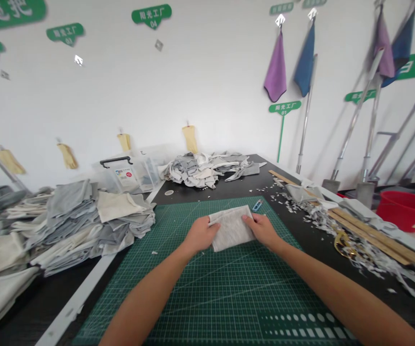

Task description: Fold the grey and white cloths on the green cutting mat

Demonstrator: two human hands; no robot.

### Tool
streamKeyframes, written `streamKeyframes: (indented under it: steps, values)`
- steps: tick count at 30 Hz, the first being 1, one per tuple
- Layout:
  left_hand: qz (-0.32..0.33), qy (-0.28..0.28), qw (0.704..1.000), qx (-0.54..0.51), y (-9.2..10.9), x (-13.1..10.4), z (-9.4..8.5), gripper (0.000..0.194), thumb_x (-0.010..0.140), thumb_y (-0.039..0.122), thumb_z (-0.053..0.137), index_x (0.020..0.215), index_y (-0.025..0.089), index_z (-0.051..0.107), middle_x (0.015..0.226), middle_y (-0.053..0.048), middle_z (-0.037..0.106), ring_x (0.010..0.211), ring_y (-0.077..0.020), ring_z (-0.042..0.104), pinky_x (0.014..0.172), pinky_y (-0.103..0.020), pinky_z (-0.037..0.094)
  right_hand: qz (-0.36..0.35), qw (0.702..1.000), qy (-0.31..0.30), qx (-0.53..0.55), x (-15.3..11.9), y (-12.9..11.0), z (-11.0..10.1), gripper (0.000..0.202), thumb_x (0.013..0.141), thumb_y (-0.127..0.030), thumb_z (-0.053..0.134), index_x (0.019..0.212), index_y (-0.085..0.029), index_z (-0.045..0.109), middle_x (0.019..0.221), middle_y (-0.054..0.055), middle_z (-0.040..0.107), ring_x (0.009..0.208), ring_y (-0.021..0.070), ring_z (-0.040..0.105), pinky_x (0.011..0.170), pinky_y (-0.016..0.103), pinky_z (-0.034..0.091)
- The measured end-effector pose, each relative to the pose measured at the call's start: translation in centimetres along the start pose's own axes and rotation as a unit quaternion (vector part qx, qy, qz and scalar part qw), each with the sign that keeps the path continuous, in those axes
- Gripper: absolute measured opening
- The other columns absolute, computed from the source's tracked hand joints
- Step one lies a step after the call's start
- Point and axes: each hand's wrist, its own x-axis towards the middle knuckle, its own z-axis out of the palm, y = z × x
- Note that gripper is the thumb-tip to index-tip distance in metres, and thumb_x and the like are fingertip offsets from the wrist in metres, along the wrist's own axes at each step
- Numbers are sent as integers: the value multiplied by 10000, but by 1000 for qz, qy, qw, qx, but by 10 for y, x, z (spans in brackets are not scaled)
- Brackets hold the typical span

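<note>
Between my two hands a folded light-grey cloth [232, 229] is held over the green cutting mat [207, 293]. My left hand [202, 235] grips its left edge, thumb on top. The right edge is pinched by my right hand [262, 229], with the thumb also on top; the fingers underneath are hidden on both sides. Just beyond the cloth, near the mat's far edge, lies a small blue utility knife [257, 205].
Stacks of folded grey and cream cloths [70, 206] cover the left side. A heap of cloth scraps [200, 168] lies at the back beside a clear plastic box [128, 175]. To the right are wooden rulers [369, 235], gold-handled scissors [343, 244], shreds and a red bucket [405, 209].
</note>
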Motion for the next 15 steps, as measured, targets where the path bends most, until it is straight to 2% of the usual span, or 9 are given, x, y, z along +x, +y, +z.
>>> streamKeyframes:
  steps: [3, 7, 10, 15]
  values:
    - [10, -2, 995, 98, -7, 2, -6, 249, 738, 294, 552, 870, 130, 684, 839, -89, 696, 807, -210, 622, 696, -261, 456, 30, 998, -48, 16, -1, 13, 3, 409, 790, -514, 445, 579, -168, 496, 478, -37, 452, 446, 109, 439, 428, 217, 318]
    - [11, 24, 993, 115, -19, 10, -21, 257, 754, 308, 518, 838, 129, 683, 796, -94, 686, 719, -205, 618, 626, -264, 439, 66, 992, -100, 32, -3, 19, 7, 395, 808, -525, 409, 648, -180, 517, 514, -29, 522, 414, 112, 499, 407, 215, 349]
    - [10, 56, 992, 112, -28, 16, -36, 256, 765, 303, 503, 862, 139, 674, 857, -98, 685, 753, -203, 613, 633, -261, 431, 42, 993, -106, -13, -4, 18, 8, 402, 815, -518, 412, 612, -184, 509, 524, -24, 542, 425, 108, 519, 456, 223, 389]
    - [-9, 106, 986, 132, -45, 8, -71, 208, 737, 307, 520, 722, 143, 648, 753, -83, 668, 682, -192, 582, 607, -261, 403, 25, 992, -119, -42, -5, 18, 8, 376, 821, -492, 416, 628, -189, 526, 563, -15, 575, 460, 120, 553, 514, 243, 430]
